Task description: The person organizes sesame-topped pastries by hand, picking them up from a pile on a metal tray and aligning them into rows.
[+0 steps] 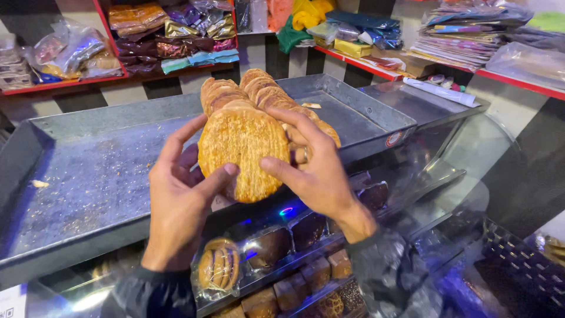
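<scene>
Golden round biscuit (242,150) gripped between left hand (179,200) and right hand (318,171), fingers clasping its edges (both thumbs in front); more biscuits (259,91) line the metal tray (88,182) behind.

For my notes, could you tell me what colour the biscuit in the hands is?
Golden brown with fine ridges, seen in the head view: biscuit.

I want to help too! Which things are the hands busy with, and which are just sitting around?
Busy with:
left hand, right hand, round flat biscuits, metal tray

Just sitting around:
shelf packets, cakes under the glass, stacked papers
</scene>
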